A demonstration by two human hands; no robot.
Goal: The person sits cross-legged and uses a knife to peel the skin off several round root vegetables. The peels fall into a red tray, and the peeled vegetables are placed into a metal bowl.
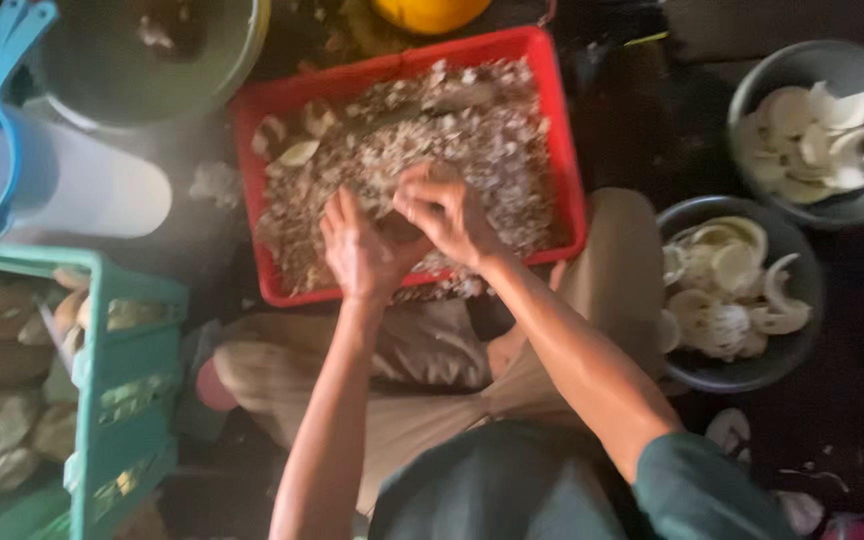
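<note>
Left hand (357,250) and right hand (447,212) are working over red tray (564,150) of brown shavings (472,140) | fingers curling around a small piece — hidden | advisable: keeping scraps falling inside tray.

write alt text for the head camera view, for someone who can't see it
Seen from above, a person's left hand and right hand work together over a red tray heaped with brownish shavings. Two dark bowls of pale peeled pieces sit right, a green crate left.
</note>
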